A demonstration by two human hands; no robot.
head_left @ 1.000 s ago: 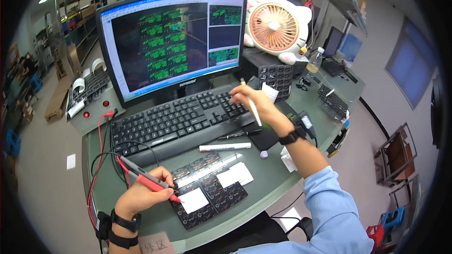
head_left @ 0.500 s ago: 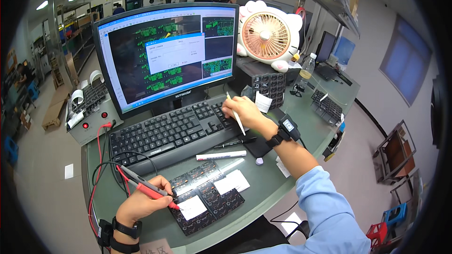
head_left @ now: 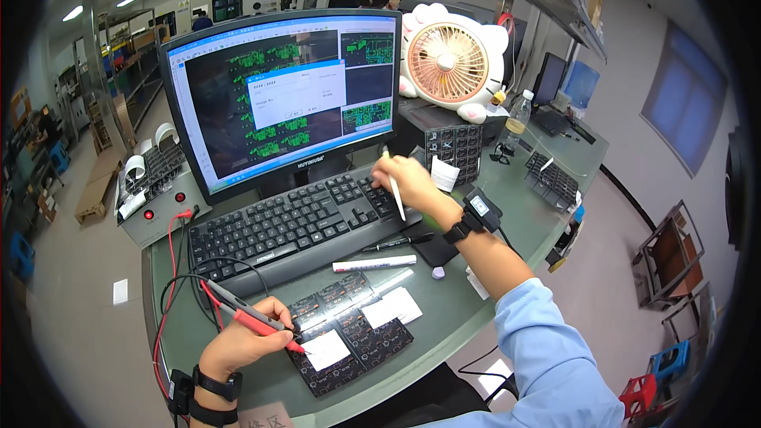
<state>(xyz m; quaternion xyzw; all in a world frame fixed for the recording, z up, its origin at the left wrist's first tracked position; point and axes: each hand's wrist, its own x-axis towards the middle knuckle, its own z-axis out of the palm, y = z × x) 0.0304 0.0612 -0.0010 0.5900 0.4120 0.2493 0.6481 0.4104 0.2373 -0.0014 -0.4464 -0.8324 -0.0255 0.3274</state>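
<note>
My left hand (head_left: 242,342) is closed around a red test probe (head_left: 258,325) and a grey test probe (head_left: 227,296). The red probe's tip rests at a white paper slip (head_left: 326,350) lying on a dark panel of circuit boards (head_left: 372,342). Over the number pad at the right end of the black keyboard (head_left: 295,226), my right hand (head_left: 414,184) has a slim white pen-like stick (head_left: 395,196) between its fingers. Those fingertips are bent down onto the keys, partly hidden by the hand. More paper slips (head_left: 400,305) lie on the panel.
Behind the keyboard stands a monitor (head_left: 214,99) showing green board layouts and a dialog box. A white marker (head_left: 374,263) and a black pen (head_left: 398,242) lie before the keyboard. Right of the monitor are a cat-shaped fan (head_left: 476,51) and a bottle (head_left: 515,119). Probe leads (head_left: 165,301) cross the left side.
The whole view has shifted slightly. A small yellow mark on the monitor is gone. Both hands keep nearly the same place and hold the same tools.
</note>
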